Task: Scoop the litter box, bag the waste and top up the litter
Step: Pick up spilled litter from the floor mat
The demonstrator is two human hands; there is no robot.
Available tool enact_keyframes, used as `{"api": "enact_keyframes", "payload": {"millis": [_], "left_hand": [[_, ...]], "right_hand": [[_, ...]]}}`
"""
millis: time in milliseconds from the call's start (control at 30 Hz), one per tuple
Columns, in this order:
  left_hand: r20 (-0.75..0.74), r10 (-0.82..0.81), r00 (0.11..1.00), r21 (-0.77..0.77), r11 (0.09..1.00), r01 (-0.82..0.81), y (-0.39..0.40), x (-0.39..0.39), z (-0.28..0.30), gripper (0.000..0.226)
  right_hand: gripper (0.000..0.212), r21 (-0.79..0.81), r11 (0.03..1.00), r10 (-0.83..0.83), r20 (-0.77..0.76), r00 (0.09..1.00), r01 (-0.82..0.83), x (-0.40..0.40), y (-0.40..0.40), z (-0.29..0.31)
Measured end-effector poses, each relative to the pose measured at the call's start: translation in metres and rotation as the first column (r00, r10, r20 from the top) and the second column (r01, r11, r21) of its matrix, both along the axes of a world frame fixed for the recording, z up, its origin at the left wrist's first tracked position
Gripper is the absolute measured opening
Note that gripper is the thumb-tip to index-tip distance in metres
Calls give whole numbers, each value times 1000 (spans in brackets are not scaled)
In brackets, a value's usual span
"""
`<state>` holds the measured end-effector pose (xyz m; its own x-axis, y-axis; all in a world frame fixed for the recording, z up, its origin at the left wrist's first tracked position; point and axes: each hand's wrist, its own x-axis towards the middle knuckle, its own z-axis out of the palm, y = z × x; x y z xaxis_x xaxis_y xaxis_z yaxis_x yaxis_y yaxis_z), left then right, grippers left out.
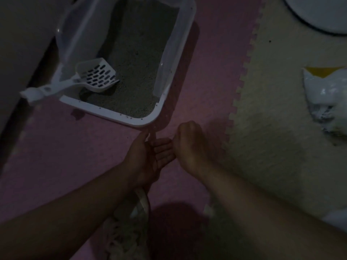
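Observation:
The white litter box [142, 123] lies at the upper left, filled with grey litter [135, 59]. A white slotted scoop [97, 75] rests in it with its handle over the left rim. Below the box's near corner, my left hand [148, 158] is palm up with the twisted neck of a clear waste bag [142, 199] running across it, the thumb against the strand. The bag's full part [122, 233] hangs under my left forearm. My right hand [187, 145] is curled in a fist beside the left fingers and seems to pinch the bag's end. The dim light hides the detail.
The floor is pink foam matting [75, 156], joined to a cream mat [281, 128] on the right. A white and yellow litter bag [326, 94] lies at the right edge. A round white object [319, 14] sits at the top right. A dark wall edge runs down the left.

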<state>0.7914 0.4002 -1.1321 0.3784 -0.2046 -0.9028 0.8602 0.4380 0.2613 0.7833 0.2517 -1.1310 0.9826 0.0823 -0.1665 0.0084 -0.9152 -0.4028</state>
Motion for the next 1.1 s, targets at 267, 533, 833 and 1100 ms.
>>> {"api": "enact_keyframes", "payload": {"millis": [267,533,833,1100], "left_hand": [[-7,6,1000,-97,995,-7,2,2,6,70],[-6,73,997,-120,990,-74,6,-2,7,68],[0,39,999,-102,994,-38,7,-5,6,65],[-21,21,1000,-94,995,-23,9,-6,4,67]], "right_hand": [[35,278,928,271,-43,962,-249,-42,28,10],[48,-89,956,-275,58,960,280,-4,-52,-21],[22,-97,979,-152,228,962,178,-3,-37,-36],[11,-41,981,-176,244,954,192,5,-28,-44]]}}
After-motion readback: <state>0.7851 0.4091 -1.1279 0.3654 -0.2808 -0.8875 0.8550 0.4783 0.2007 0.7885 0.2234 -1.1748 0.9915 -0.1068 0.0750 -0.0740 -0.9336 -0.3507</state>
